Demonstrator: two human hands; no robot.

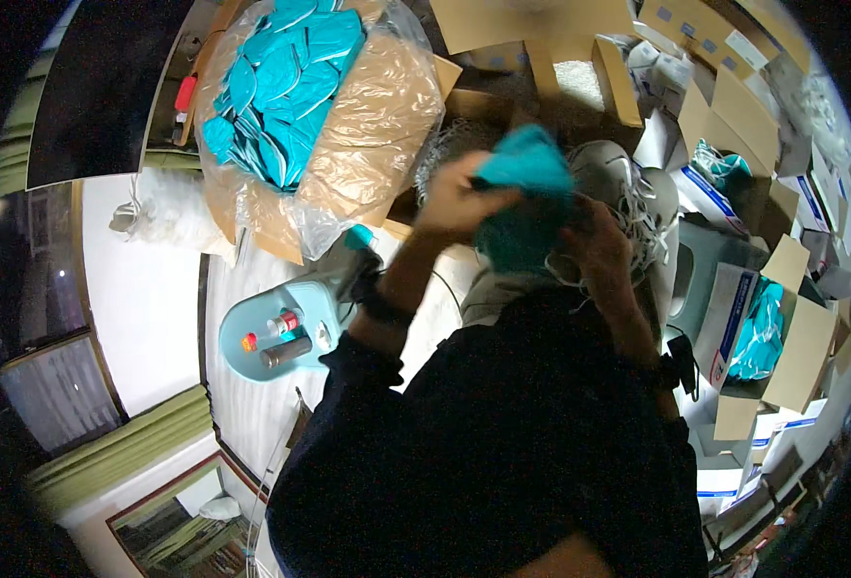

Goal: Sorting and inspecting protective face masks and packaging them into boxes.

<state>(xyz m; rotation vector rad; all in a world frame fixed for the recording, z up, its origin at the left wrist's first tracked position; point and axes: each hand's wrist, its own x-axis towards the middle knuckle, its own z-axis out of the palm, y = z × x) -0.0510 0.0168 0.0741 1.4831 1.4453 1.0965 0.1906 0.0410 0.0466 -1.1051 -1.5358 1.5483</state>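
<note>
Both my hands are raised in front of me around a teal fabric piece (pixel 523 193). My left hand (pixel 459 197) grips its upper left part, fingers closed on the cloth. My right hand (pixel 599 246) holds its lower right side, beside a tangle of white elastic cords (pixel 637 217). Dark sleeves cover both forearms, with a dark band on each wrist.
A big plastic-lined cardboard box (pixel 348 144) full of teal pieces stands at upper left. A light-blue stool (pixel 276 337) with small bottles sits on the floor. Open cartons, one holding teal pieces (pixel 758 332), crowd the right side. More cardboard boxes (pixel 560 39) lie ahead.
</note>
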